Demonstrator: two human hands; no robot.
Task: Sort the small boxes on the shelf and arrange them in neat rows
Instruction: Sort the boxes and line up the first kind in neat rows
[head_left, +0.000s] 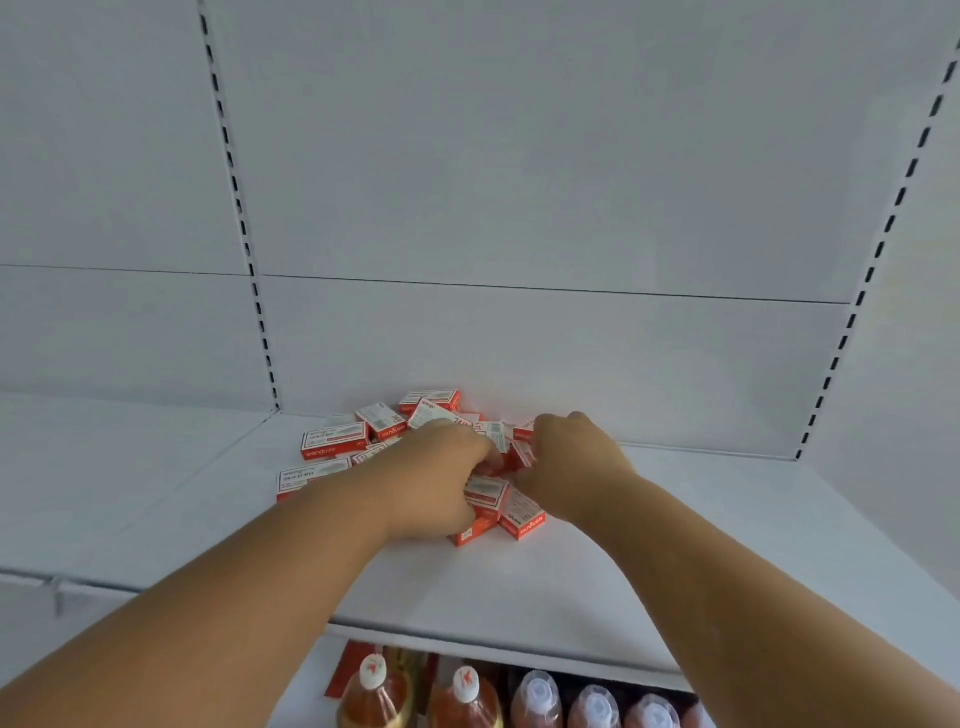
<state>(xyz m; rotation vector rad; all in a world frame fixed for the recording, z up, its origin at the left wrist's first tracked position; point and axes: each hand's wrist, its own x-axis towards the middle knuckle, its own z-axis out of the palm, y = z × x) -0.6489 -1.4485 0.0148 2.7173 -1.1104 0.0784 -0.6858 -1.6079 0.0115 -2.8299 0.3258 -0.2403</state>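
Matt white shelf (519, 587) carries glossy printed cardboard small boxes (332, 441); clear plastic bottles (467, 701) stand below.

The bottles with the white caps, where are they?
In the head view, the bottles stand on the lower shelf at the bottom centre, under the white shelf that holds the pile of small boxes.

You have one view only, from the camera worn on your head. It looks forward and slightly down onto the white shelf (519, 587), facing its back panel (545, 208) squarely. It sits close: both forearms enter from the bottom corners. The wide lens bends the slotted uprights (244, 228) outward. The lower edge catches bottle tops (467, 686) beneath the shelf.
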